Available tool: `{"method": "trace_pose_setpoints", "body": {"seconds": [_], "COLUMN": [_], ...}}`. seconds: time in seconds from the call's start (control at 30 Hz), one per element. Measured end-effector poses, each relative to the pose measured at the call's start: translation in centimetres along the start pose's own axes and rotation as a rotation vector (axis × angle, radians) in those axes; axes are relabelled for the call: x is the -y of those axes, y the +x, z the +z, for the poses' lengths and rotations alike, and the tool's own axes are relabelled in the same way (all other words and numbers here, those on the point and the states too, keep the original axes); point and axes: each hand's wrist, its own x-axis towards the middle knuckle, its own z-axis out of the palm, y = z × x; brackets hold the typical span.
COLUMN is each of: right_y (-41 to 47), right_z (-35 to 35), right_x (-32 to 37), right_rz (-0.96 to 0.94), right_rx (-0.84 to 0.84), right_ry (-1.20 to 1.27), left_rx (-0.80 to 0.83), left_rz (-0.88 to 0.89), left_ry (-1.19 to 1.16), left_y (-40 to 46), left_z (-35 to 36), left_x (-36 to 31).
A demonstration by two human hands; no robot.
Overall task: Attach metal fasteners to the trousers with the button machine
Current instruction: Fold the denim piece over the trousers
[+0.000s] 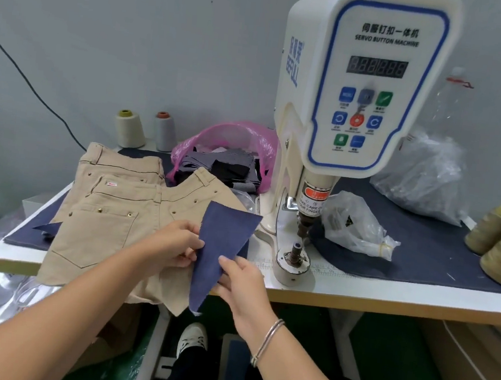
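A blue denim scrap (221, 245) is held up in front of the table edge. My left hand (177, 244) pinches its left edge, and my right hand (241, 281) grips its lower right edge. Beige trousers (106, 230) with small brass rivets lie stacked on the table to the left, one leg hanging over the front edge. The white servo button machine (363, 78) stands to the right, its punch above the round lower die (294, 256), with nothing between them.
A pink bag of dark fabric pieces (230, 160) sits behind the trousers. Clear plastic bags (353, 225) lie right of the machine. Thread cones stand at the back left (130, 129) and far right (492, 229). My shoe (193, 338) and a pedal (232, 367) are under the table.
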Motion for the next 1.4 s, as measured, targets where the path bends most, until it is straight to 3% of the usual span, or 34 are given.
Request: {"method": "trace_pose_setpoints", "body": {"seconds": [0.17,0.37,0.5,0.57,0.63,0.7,0.77,0.87,1.07,1.2,1.3,1.4], "right_y": [0.2,-0.1,-0.1,-0.2,-0.4,-0.4,-0.4,-0.5,-1.2,-2.4,-3.7,-5.2], "right_z": [0.0,0.1,0.4,0.6,0.9,0.9,0.8,0.0,-1.7,-2.8,-3.3,-3.7], "right_x": [0.7,0.9,0.4,0.2,0.3,0.7,1.2,2.0,3.9,5.5,7.5,10.4], "right_rz": [0.008,0.053,-0.041,-0.134,-0.235,-0.318,-0.36,-0.436,-0.4,-0.282,-0.386,-0.52], "right_rx": [0.003,-0.005,-0.034,-0.044,-0.04,-0.015,-0.01,0.0,0.009,0.057,0.12,0.163], "right_ry": [-0.129,-0.327,-0.442,-0.449,-0.472,-0.521,-0.583,-0.608,-0.56,-0.607,-0.637,-0.447], "left_rx": [-0.05,-0.095,-0.1,-0.258,-0.3,-0.059,0.17,0.269,0.101,0.08,0.151,0.259], "left_rz": [0.043,-0.05,-0.028,0.26,0.757,1.142,1.263,1.242,1.177,1.201,0.997,0.801], "left_ry": [0.181,-0.078,0.048,0.365,0.644,0.931,1.301,1.654,1.852,1.739,1.52,1.108], "left_y": [-1.1,-0.9,-0.7,-0.2,0.0,0.0,0.2,0.9,1.6,0.1,-2.2,-4.2], "left_z": [-0.1,0.4,0.2,-0.4,-0.8,-0.8,-0.3,0.1,-2.3,-3.2,-4.6,-6.5], "left_x": [0.1,0.1,0.1,0.2,-0.7,-2.6,-4.8,-7.9,-11.7,-13.1,-14.6,-16.0]}}
